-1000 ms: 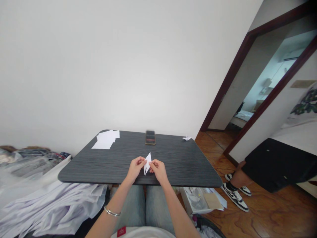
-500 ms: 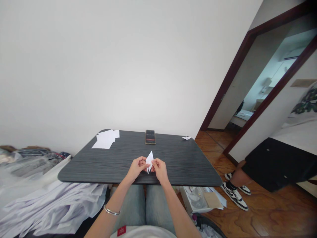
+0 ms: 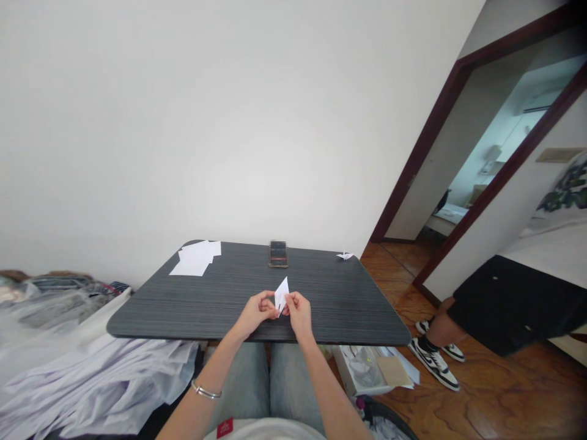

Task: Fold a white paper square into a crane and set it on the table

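A small white folded paper piece (image 3: 281,292), pointed at the top, is held above the near edge of the dark wood-grain table (image 3: 192,302). My left hand (image 3: 255,313) pinches its lower left side. My right hand (image 3: 299,311) pinches its lower right side, fingers pressed together. Both hands meet at the paper's bottom, which the fingers partly hide. A silver bracelet (image 3: 206,391) sits on my left wrist.
A stack of white paper sheets (image 3: 196,258) lies at the table's far left, a phone (image 3: 277,253) at the far middle, a small folded paper figure (image 3: 345,256) at the far right. Another person's legs and sneakers (image 3: 435,357) are at right. A box (image 3: 371,370) sits on the floor; piled cloth (image 3: 92,379) at left.
The folded paper has shifted slightly right and tilted, and my two hands have drawn closer together around its lower end.
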Demonstrator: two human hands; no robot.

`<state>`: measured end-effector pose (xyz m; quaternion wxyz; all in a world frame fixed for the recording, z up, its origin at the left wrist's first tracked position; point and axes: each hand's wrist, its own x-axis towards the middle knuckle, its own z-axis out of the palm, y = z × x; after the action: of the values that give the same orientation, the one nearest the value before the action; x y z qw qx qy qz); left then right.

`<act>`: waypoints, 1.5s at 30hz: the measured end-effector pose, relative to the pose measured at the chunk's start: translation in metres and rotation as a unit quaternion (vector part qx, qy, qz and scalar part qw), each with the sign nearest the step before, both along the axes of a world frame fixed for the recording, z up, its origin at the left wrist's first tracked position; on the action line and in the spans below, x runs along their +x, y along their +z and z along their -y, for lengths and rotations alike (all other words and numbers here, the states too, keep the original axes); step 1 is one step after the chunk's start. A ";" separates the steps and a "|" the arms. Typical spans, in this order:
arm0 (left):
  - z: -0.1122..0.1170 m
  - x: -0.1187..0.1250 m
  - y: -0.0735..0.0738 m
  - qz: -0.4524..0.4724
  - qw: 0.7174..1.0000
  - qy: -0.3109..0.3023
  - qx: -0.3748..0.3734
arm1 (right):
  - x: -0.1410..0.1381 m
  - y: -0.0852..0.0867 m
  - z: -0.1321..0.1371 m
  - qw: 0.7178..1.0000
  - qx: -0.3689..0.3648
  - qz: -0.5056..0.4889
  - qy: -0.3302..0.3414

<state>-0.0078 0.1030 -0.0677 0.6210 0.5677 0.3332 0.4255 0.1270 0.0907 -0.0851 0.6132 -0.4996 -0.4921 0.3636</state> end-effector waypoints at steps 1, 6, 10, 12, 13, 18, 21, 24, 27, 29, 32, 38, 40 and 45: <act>0.000 0.000 0.000 -0.002 1.000 0.001 0.001 | 0.000 0.000 0.000 1.000 0.000 0.002 0.001; -0.004 0.001 -0.002 0.007 0.999 0.034 0.007 | -0.002 0.001 0.003 0.999 -0.002 0.016 0.037; -0.007 -0.002 -0.004 0.021 0.997 0.071 0.012 | -0.004 0.001 0.004 0.997 -0.004 0.025 0.068; -0.008 -0.003 -0.005 0.025 0.997 0.076 0.012 | -0.004 0.002 0.004 0.997 -0.004 0.026 0.078; -0.008 -0.003 -0.005 0.027 0.997 0.076 0.012 | -0.004 0.002 0.004 0.996 -0.004 0.026 0.083; -0.008 -0.003 -0.004 0.033 0.997 0.064 0.004 | -0.003 0.002 0.003 0.995 -0.002 0.021 0.101; -0.007 -0.002 -0.003 0.035 0.997 0.068 0.004 | -0.003 0.002 0.003 0.994 -0.004 0.018 0.105; -0.005 -0.002 -0.001 0.035 0.997 0.075 0.007 | -0.003 0.003 0.004 0.993 -0.008 0.020 0.119; -0.004 -0.002 0.000 0.032 0.996 0.080 0.010 | -0.004 0.005 0.006 0.990 -0.009 0.021 0.139; -0.004 -0.002 -0.001 0.030 0.996 0.081 0.013 | -0.005 0.006 0.007 0.989 -0.009 0.017 0.147; -0.005 -0.003 -0.001 0.027 0.997 0.075 0.016 | -0.005 0.007 0.007 0.988 -0.009 0.004 0.156; -0.005 -0.001 0.001 0.025 0.997 0.068 0.027 | -0.003 0.004 0.004 0.990 -0.007 -0.032 0.135; -0.004 0.000 0.001 0.024 0.997 0.062 0.028 | -0.002 0.002 0.002 0.993 -0.006 -0.052 0.109; -0.005 0.000 0.000 0.028 0.997 0.065 0.029 | -0.001 0.000 0.001 0.991 -0.020 -0.084 0.102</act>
<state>-0.0075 0.1077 -0.0682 0.5842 0.5504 0.3393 0.4905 0.1259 0.0902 -0.0846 0.6016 -0.4266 -0.4798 0.4753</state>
